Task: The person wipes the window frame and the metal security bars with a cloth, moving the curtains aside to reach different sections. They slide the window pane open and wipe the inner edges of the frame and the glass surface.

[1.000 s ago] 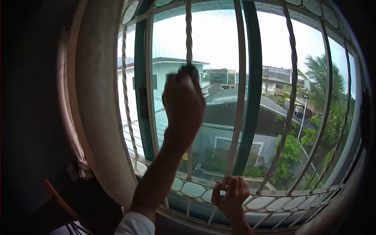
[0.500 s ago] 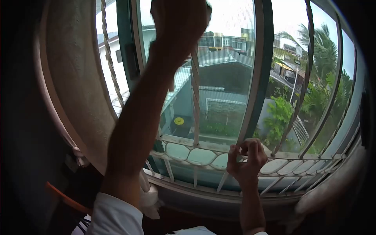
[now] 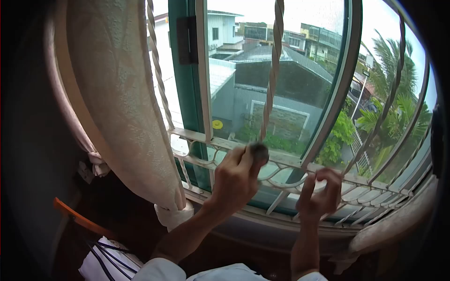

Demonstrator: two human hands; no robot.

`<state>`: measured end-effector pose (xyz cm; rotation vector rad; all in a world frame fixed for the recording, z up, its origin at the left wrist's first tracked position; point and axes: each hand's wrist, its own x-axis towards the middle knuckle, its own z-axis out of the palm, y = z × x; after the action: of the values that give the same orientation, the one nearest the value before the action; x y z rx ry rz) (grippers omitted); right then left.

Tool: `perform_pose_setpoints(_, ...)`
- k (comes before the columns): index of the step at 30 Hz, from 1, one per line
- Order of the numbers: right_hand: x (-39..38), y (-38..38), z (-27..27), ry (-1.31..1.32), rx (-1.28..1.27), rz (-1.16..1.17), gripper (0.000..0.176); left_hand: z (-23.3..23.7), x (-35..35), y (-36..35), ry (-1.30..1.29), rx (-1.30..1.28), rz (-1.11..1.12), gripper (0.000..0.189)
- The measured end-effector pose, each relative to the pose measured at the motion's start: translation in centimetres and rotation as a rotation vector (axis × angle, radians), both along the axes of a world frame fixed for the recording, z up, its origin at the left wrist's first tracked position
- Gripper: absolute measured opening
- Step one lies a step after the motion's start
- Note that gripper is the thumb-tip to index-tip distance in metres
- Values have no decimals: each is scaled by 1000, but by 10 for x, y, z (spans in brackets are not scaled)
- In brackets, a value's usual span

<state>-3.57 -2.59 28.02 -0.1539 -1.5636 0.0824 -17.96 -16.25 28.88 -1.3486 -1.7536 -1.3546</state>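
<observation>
My left hand (image 3: pixel 234 178) is closed around a small dark, rounded thing (image 3: pixel 259 153), blurred, whose kind I cannot make out. It is at the foot of a twisted vertical bar (image 3: pixel 272 84), where the bar meets the upper rail of the white window grille (image 3: pixel 290 161). My right hand (image 3: pixel 321 194) has its fingers curled over that same rail, farther right, near the window frame's upright (image 3: pixel 330 122). Scrollwork of the grille runs below both hands. The inner side of the left fingers is partly hidden.
A cream curtain (image 3: pixel 117 93), gathered near its bottom, hangs at the left. Below it are an orange bar (image 3: pixel 82 219) and a white item with dark cords (image 3: pixel 110 257). Another cloth roll (image 3: pixel 389 232) lies at the right. Houses and palms (image 3: pixel 393 70) show outside.
My left hand has come down from high on the twisted bar to its foot. My right hand stays on the rail. The view has shifted left and down.
</observation>
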Motion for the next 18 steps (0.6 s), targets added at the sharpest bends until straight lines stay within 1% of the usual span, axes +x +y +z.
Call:
perform_pose_setpoints(1, 4, -8, -11, -34, -51, 148, 19, -3, 1, -12, -114, 3, -171, 17)
perform_pose_setpoints(2, 6, -22, -20, -119, -183, 351, 26, -8, 4, -26, -221, -45, -339, 20)
perform_pose_setpoints(3, 9, -42, -22, -241, -440, 576, 37, -15, 8, -33, -237, -65, -342, 20)
perform_pose_setpoints(4, 6, -53, -27, -301, -582, 706, 44, -25, 15, -40, -423, -166, -432, 26)
perform_pose_setpoints(5, 1, -57, -39, -314, -732, 783, 49, -35, 23, -47, -619, -269, -520, 32)
perform_pose_setpoints(6, 0, -47, -59, -386, -794, 856, 52, -41, 23, -52, -723, -299, -483, 35)
perform_pose_setpoints(7, -4, -36, -75, -451, -838, 942, 54, -45, 19, -57, -740, -313, -475, 35)
perform_pose_setpoints(8, -9, -27, -84, -449, -854, 951, 54, -46, 12, -63, -822, -323, -539, 34)
perform_pose_setpoints(9, -12, -19, -91, -472, -666, 872, 52, -46, 8, -68, -906, -331, -604, 34)
perform_pose_setpoints(10, -12, -15, -95, -496, -478, 788, 51, -46, 7, -70, -904, -344, -578, 33)
perform_pose_setpoints(11, -7, -20, -84, -502, -486, 795, 51, -47, 6, -69, -914, -346, -571, 33)
perform_pose_setpoints(13, 6, -38, -52, -536, -921, 902, 40, -52, 4, -68, -861, -513, -651, 33)
perform_pose_setpoints(14, 3, -32, -58, -618, -835, 899, 35, -49, 12, -63, -791, -520, -616, 31)
perform_pose_setpoints(15, 1, -27, -68, -627, -845, 912, 35, -47, 12, -62, -805, -522, -601, 31)
perform_pose_setpoints(17, -1, -16, -91, -637, -590, 971, 36, -45, 13, -62, -394, -681, -431, 28)
perform_pose_setpoints(18, 0, -10, -96, -640, -594, 981, 36, -51, 18, -62, -483, -600, -440, 24)
